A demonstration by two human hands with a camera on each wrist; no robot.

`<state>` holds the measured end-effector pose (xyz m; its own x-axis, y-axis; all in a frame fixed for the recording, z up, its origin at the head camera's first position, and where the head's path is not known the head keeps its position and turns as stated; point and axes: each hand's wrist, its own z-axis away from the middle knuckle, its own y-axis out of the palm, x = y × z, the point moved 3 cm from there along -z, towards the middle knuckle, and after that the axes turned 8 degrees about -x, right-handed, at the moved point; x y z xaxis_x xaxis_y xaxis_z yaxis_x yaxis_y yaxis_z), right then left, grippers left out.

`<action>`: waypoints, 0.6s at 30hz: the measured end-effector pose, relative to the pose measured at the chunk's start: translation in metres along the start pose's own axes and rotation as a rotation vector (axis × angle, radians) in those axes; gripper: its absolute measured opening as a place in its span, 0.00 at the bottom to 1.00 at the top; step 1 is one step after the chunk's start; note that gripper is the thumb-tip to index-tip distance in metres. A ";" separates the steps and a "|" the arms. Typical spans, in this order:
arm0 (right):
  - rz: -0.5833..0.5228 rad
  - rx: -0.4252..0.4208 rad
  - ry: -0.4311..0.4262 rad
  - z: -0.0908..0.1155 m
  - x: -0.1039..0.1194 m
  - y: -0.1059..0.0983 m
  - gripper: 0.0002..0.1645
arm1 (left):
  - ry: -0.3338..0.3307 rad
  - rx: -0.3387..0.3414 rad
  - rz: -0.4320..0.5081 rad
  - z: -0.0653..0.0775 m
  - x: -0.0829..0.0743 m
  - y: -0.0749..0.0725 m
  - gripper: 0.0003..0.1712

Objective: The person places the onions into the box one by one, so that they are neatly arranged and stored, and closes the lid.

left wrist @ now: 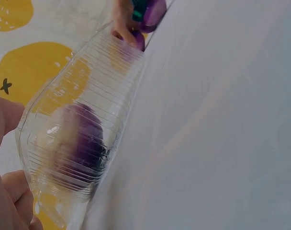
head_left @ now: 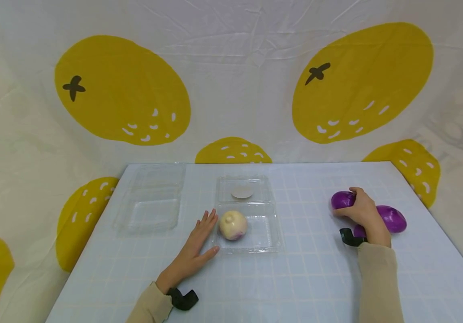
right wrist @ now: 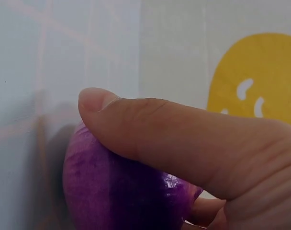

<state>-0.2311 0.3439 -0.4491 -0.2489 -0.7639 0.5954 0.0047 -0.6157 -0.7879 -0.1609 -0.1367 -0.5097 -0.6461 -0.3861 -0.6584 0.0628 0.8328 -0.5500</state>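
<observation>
A clear plastic clamshell box (head_left: 261, 231) lies unfolded in the middle of the table with a round cream-and-purple onion (head_left: 233, 225) in its base, at the left side. My left hand (head_left: 194, 249) is at the box's left edge, fingers spread and fairly straight; the onion also shows through the box wall (left wrist: 121, 91) in the left wrist view. Over on the right, my right hand (head_left: 363, 213) grips a glossy purple onion (head_left: 342, 200) between thumb and fingers. The right wrist view shows the thumb across this onion (right wrist: 131, 187). The fingertips are mostly hidden behind it.
Another purple onion (head_left: 392, 219) lies beside my right wrist, with a further purple one (head_left: 359, 231) partly hidden under the wrist. A second clear box (head_left: 154, 213) lies unfolded at the left. An oval pale label (head_left: 242, 192) is on the middle box's lid. Behind the table (head_left: 312, 278) hangs a printed curtain.
</observation>
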 end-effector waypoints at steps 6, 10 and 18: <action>-0.018 -0.011 0.003 0.001 0.001 0.001 0.67 | 0.008 -0.005 0.001 0.000 0.001 0.000 0.44; -0.033 -0.020 0.006 0.002 0.002 0.000 0.67 | 0.001 -0.003 0.004 0.001 0.002 0.000 0.44; -0.042 -0.047 -0.010 0.003 0.007 -0.003 0.66 | -0.006 -0.002 0.008 0.001 0.002 0.000 0.44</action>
<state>-0.2297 0.3394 -0.4420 -0.2386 -0.7392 0.6298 -0.0512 -0.6381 -0.7683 -0.1614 -0.1375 -0.5116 -0.6412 -0.3821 -0.6655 0.0663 0.8364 -0.5441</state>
